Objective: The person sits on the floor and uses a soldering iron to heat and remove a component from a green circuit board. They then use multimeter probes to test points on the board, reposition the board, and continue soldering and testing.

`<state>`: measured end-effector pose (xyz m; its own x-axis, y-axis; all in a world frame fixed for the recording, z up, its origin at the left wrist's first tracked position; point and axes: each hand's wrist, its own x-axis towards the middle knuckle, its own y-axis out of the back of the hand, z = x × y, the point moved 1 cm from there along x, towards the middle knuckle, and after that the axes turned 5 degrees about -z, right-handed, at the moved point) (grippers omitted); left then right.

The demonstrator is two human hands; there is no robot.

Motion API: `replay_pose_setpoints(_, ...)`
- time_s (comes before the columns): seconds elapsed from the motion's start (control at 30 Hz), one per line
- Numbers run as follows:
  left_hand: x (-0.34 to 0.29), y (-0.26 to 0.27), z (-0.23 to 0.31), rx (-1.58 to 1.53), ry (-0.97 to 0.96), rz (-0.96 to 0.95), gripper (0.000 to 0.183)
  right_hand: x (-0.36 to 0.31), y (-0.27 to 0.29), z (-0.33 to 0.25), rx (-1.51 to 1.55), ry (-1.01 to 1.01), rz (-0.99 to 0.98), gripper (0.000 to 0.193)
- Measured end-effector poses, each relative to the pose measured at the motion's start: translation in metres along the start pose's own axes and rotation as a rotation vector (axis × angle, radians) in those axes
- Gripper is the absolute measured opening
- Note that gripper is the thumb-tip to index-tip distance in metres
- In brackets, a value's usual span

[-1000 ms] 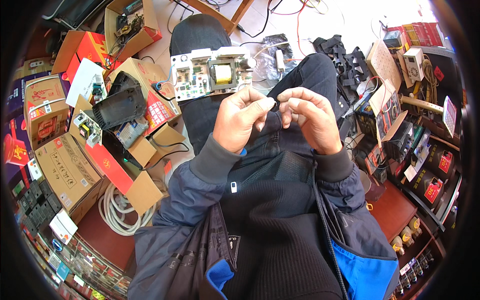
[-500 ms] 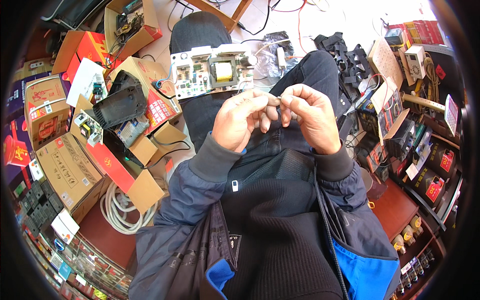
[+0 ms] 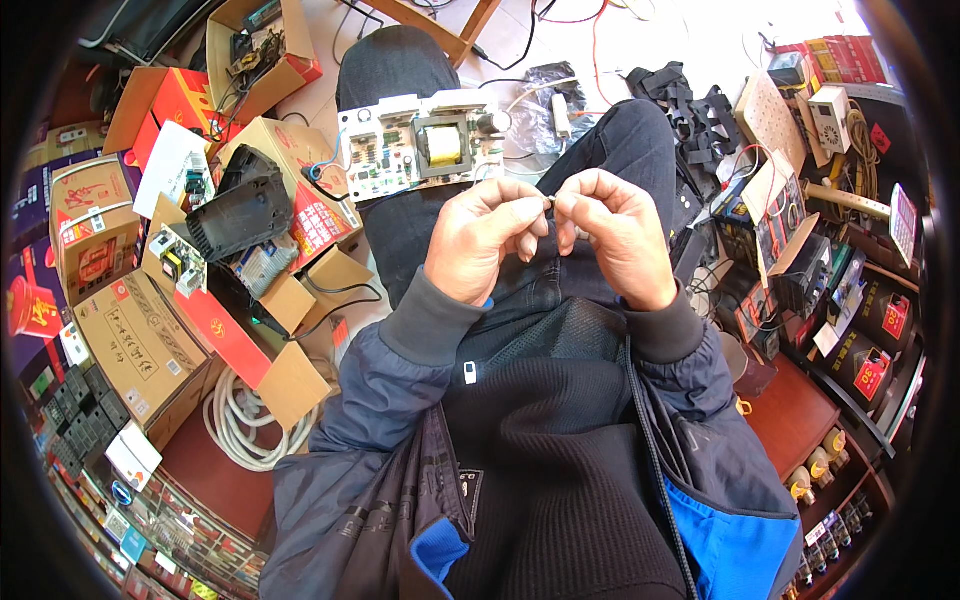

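My left hand [image 3: 483, 240] and my right hand [image 3: 618, 235] meet above my lap, thumbs and forefingers pinched together. Between the fingertips is a tiny dark piece [image 3: 549, 200], too small to name, and both hands seem to grip it. The other fingers curl in toward the palms. Just beyond my hands a white circuit board [image 3: 372, 160] rests across my left thigh. It carries a large transformer [image 3: 443, 146] with yellow wrapping, a round capacitor and many small components. Blue and black wires leave its left side.
On the left stand open cardboard boxes [image 3: 130, 340], a black plastic housing [image 3: 240, 210] and a coiled white cable [image 3: 250, 420]. Black straps [image 3: 690, 120] and a clear plastic bag [image 3: 550, 115] lie on the floor ahead. Shelves with boxed goods [image 3: 870, 360] line the right side.
Both hands stay pinched together, with only a slight shift of the fingertips to the left. The board on my thigh has barely moved.
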<state>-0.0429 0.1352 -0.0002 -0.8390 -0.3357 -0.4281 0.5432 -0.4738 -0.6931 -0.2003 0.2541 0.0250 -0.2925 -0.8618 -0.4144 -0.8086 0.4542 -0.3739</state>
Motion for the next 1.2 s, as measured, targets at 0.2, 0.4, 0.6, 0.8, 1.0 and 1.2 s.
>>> replay_pose_setpoints(0.2, -0.0004, -0.0016, -0.0018, 0.117, -0.067, 0.033, 0.013, -0.0007, -0.0017, 0.0011, -0.032, -0.004, -0.001, 0.009)
replay_pose_setpoints(0.4, -0.0003, -0.0009, -0.0023, 0.219, -0.132, 0.039, 0.014, 0.0009, -0.0002, 0.004, 0.004, -0.033, -0.026, 0.019)
replay_pose_setpoints(0.6, -0.0023, -0.0003, 0.0023, 0.252, -0.083, 0.02, 0.011, -0.0014, 0.0001, 0.0013, -0.046, -0.036, -0.043, 0.009)
replay_pose_setpoints(0.8, -0.003, -0.0046, 0.0034, 0.209, -0.114, 0.032, 0.014, -0.0006, 0.0, 0.0026, -0.03, -0.01, -0.024, 0.019)
replay_pose_setpoints(1.0, -0.004, -0.0067, 0.0045, 0.235, -0.122, 0.03, 0.013, -0.0015, -0.0006, 0.0027, -0.027, 0.002, -0.028, 0.019)
replay_pose_setpoints(1.2, -0.0039, -0.0078, 0.0056, 0.264, -0.16, 0.029, 0.01, -0.0015, -0.0023, 0.0025, -0.027, 0.011, -0.03, 0.019)
